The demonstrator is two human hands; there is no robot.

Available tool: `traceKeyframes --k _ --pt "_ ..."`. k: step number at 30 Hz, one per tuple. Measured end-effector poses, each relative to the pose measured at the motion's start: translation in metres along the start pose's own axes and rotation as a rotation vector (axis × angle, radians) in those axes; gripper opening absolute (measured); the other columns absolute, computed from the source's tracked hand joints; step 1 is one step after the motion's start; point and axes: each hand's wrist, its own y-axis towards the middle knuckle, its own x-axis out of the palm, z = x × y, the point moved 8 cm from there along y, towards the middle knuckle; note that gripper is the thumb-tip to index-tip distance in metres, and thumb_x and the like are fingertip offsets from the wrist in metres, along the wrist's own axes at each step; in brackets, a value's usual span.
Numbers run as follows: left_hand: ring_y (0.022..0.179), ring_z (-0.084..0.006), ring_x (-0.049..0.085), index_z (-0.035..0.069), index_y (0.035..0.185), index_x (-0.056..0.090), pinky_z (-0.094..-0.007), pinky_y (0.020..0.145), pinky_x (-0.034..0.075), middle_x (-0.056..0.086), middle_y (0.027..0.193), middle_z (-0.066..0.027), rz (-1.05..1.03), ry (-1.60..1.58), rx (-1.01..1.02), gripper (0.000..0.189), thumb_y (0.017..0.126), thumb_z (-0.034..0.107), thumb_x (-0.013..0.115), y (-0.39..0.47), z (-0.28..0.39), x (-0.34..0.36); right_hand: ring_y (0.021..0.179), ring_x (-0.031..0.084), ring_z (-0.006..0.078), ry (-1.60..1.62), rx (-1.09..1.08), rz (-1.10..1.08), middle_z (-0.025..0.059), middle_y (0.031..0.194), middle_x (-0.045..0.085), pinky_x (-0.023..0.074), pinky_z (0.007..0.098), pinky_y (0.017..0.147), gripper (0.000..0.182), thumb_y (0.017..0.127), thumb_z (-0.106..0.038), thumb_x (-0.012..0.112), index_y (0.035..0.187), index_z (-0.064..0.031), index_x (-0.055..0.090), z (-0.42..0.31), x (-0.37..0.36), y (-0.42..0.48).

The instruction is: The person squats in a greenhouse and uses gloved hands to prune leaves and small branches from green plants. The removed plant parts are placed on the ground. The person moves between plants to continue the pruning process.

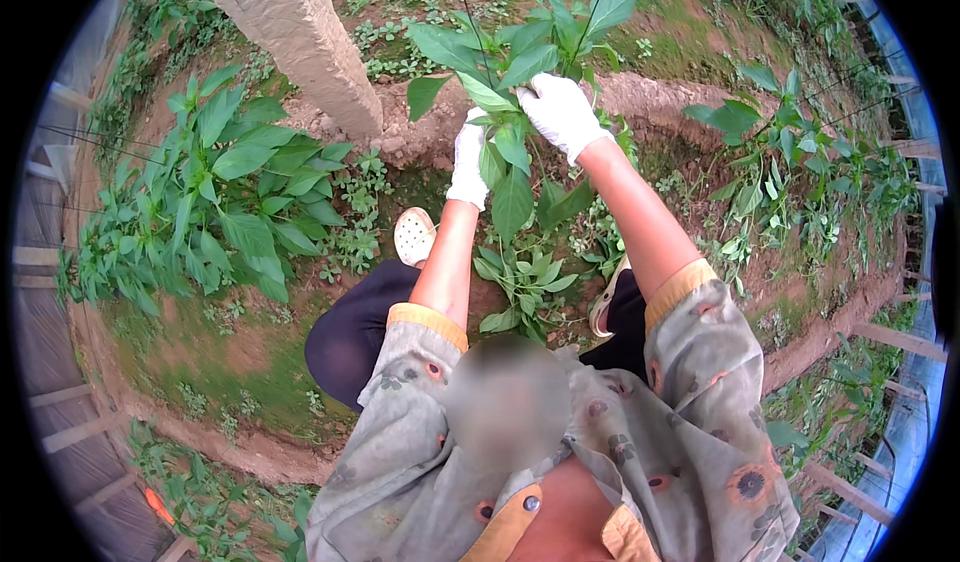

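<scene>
A leafy pepper plant (525,51) stands before me between two thin dark cords (471,18). My right hand (562,115), in a white glove, has its fingers curled in at the plant's leaves and shoots. On the plant's left side is my left hand (470,160), gloved too; leaves cover its fingertips, so its grip is hidden. Large green leaves (513,202) hang below and between the two hands. Cut or pulled green shoots (525,284) lie on the ground between my feet.
A rough pale post (300,44) rises at the upper left. Bushy pepper plants grow on the left (232,179) and the right (787,130). A soil ridge (652,100) runs behind the plant. My light clogs (414,237) rest on the ground. Blue sheeting (919,382) lines the right side.
</scene>
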Motion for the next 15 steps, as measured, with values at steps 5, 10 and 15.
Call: traceKeyframes --k 5,10,15 --pt "0.082 -0.0142 0.057 0.008 0.105 0.056 -0.0261 0.072 0.048 0.058 0.097 -0.0028 0.033 0.005 -0.027 0.023 0.090 0.023 0.046 -0.005 -0.001 0.008 0.085 0.059 0.0293 0.170 -0.221 0.084 0.0144 0.089 0.062 0.0462 0.0374 0.077 0.040 0.078 -0.026 0.057 0.115 -0.0095 0.056 -0.026 -0.002 0.005" --pt "0.084 -0.0112 0.057 0.002 0.103 0.057 -0.0257 0.074 0.048 0.060 0.097 -0.0044 0.064 0.460 0.330 0.022 0.084 0.011 0.061 0.012 0.028 -0.021 0.073 0.059 0.0214 0.411 -0.082 -0.207 0.0100 0.085 0.065 0.0455 0.0323 0.069 0.033 0.080 -0.031 0.059 0.100 -0.0052 0.064 -0.021 0.011 0.024" --pt "0.076 -0.0086 0.056 0.006 0.100 0.060 -0.0232 0.073 0.048 0.063 0.092 -0.0014 0.048 0.426 0.214 0.021 0.084 0.019 0.063 0.017 0.031 -0.031 0.072 0.053 0.0077 0.581 0.090 -0.443 0.0011 0.093 0.063 0.0438 0.0237 0.063 0.026 0.085 -0.026 0.053 0.097 -0.0064 0.065 -0.021 0.014 0.017"
